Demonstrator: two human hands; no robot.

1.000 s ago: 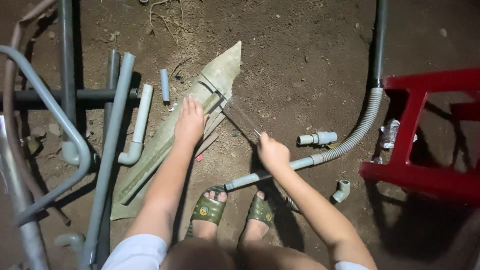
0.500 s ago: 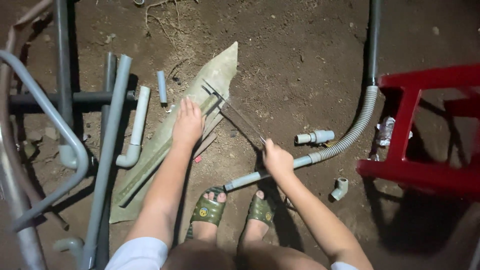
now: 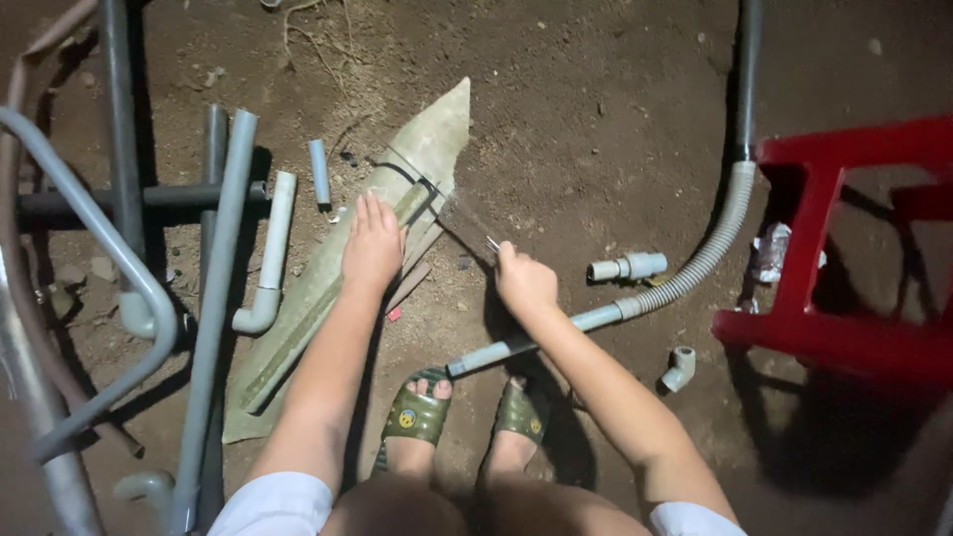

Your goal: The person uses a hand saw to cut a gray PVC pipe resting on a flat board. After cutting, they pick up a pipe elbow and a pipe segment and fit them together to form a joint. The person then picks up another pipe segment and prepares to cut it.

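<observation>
left hand (image 3: 372, 243) flat, fingers spread on green board (image 3: 328, 288) | right hand (image 3: 524, 280) clenched on blurred tool (image 3: 467, 223), probably a hacksaw

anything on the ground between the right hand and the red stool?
Yes, in the head view: a short grey pipe fitting and the corrugated grey hose lie between the right hand and the red stool.

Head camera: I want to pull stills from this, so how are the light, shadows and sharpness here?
Head view: one harsh light from near the camera, bright on the arms and the pale slab; edges fall dark, with a deep shadow under the red stool. The saw in the right hand is smeared by motion blur; the left hand and grey pipes look sharp.
</observation>
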